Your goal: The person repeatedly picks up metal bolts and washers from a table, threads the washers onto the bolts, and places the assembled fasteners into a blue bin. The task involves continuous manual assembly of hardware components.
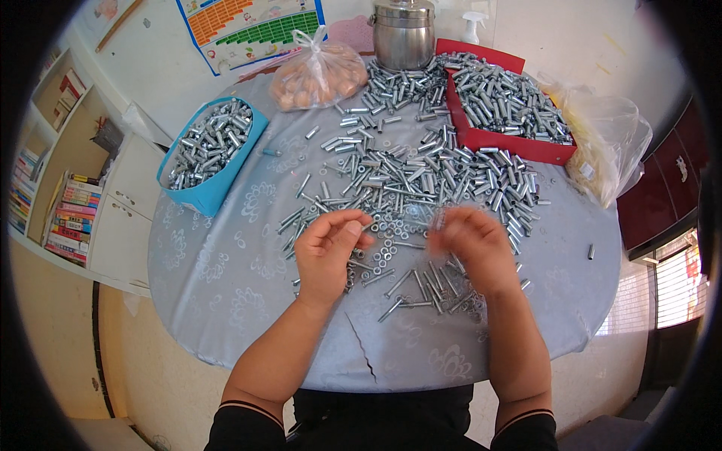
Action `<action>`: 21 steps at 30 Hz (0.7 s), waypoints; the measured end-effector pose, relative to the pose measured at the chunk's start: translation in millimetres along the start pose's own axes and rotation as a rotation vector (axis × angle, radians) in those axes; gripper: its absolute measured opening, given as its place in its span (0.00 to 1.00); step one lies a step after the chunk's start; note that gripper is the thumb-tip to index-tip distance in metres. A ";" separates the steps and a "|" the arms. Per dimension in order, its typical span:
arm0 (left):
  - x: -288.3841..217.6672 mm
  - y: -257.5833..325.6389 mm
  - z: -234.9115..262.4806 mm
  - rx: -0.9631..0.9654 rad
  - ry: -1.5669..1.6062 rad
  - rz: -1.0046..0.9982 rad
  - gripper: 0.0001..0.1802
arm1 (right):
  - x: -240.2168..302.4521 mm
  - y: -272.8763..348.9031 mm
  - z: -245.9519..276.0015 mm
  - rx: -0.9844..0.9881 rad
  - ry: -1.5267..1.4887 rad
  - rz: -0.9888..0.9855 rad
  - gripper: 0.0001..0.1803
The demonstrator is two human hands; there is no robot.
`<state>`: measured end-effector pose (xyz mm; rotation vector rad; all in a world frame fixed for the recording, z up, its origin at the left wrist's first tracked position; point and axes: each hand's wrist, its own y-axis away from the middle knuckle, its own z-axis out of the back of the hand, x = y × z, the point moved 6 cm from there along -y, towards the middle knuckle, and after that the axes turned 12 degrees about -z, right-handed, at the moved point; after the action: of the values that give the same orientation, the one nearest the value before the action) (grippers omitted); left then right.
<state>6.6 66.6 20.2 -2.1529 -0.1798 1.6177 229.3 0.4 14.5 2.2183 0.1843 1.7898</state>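
Note:
My left hand (329,252) hovers over the near left part of a heap of metal hardware, its fingers curled in and the thumb against them. Whatever sits between those fingertips is too small to make out. Across from it, my right hand (475,244) is smeared by motion above the heap; a silvery blur shows by its fingertips. Between and below the hands lie loose nuts and washers (387,244). Long thin bolts (432,284) are scattered nearer to me. Behind them spreads a pile of short metal sleeves (429,177).
A blue bin (214,197) full of metal anchors stands at the left. At the back right, a red box (519,148) overflows with metal pieces. A bag of eggs (320,75), a steel pot (404,37) and a clear plastic bag (613,143) edge the grey tablecloth (218,301).

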 end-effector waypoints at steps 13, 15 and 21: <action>4.4 2.8 2.9 0.047 -0.197 -0.070 0.08 | 16.7 0.0 26.8 -0.281 -0.329 0.337 0.19; -4.4 0.5 -2.3 0.189 -0.444 -0.158 0.09 | 13.3 -0.6 30.5 -0.304 -0.306 0.323 0.18; -13.8 5.1 -35.4 0.550 -0.943 -0.532 0.13 | 12.6 1.5 37.8 -0.417 -0.324 0.346 0.17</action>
<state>34.8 47.7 38.1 -0.7429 -0.4699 1.9044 268.8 -2.8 19.5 2.2712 -0.6159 1.4113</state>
